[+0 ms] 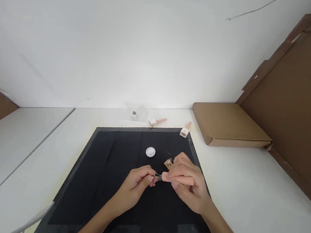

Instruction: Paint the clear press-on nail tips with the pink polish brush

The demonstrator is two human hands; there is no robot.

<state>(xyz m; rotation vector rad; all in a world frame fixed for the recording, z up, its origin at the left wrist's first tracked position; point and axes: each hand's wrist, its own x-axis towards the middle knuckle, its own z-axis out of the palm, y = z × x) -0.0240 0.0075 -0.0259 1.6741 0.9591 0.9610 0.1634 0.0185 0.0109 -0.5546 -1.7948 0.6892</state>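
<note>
Over the black mat, my right hand holds a long peach-pink brush cap, like one from a nail polish bottle, pointing left. Its dark tip meets a small shiny metal piece pinched in the fingertips of my left hand. The piece's exact kind is too small to make out. Beside my right fingers, a small square amber bottle with a clear neck is partly hidden by the hand. A little round white dish sits on the mat beyond both hands.
Two pale square bottles with long pink caps, a left one and a right one, lie at the mat's far edge. Left of them is a clear plastic bag with small bits. A flat cardboard box stands at the back right.
</note>
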